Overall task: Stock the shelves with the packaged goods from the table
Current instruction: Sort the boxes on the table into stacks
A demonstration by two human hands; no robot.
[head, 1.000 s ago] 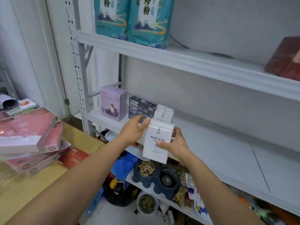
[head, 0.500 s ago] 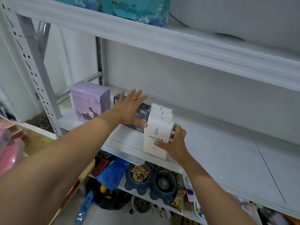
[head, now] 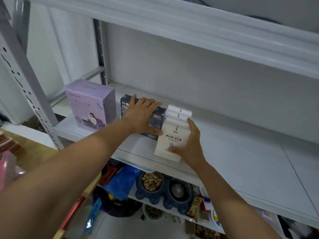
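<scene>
Middle shelf [head: 241,161]: partly stocked at its left end only; the long stretch to the right is seen bare.

Counter [head: 39,157], lower left: flat packages [head: 6,168] in pink and red are seen at the frame edge, blurred, count not readable. These are judged to be stock not yet shelved.

Purple box [head: 89,106]: stood upright at the far left of the shelf, untouched.

Dark box [head: 156,119]: stood just right of the purple one, a gap between them. It is covered by the left hand [head: 141,116], fingers laid over its top, thumb stretched along its front, pressing and not gripping.

White boxes [head: 178,112]: lined front to back, touching the dark box. The front white box [head: 170,140] is held at its right front corner by the right hand [head: 188,145], thumb on the face, fingers along the side.

Judgement: this box is all but placed; most of the job remains.
</scene>
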